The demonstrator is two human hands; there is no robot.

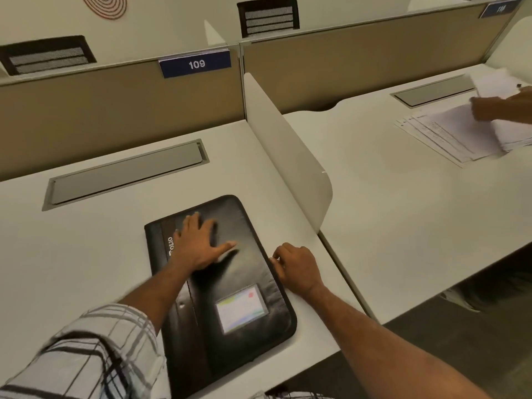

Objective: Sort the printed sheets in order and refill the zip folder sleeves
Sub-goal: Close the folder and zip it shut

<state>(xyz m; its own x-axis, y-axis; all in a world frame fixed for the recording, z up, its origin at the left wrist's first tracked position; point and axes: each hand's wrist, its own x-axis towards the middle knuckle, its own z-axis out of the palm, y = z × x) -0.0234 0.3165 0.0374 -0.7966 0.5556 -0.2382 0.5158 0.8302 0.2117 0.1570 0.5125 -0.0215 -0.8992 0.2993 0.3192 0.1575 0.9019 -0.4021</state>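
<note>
A closed black zip folder [247,286] lies on the white desk [86,254] in front of me, with a small card window near its lower right. My left hand [198,243] rests flat on the folder's cover, fingers spread. My right hand [296,266] is curled at the folder's right edge, fingertips pinched at the zip line; the zip pull itself is hidden. Printed sheets [457,133] lie fanned on the neighbouring desk at far right.
A white divider panel [288,151] separates my desk from the right one. Another person's hand [501,105] rests on the printed sheets there. Grey cable flaps [126,174] sit at the back of each desk. A tan partition carries the sign 109 [195,64].
</note>
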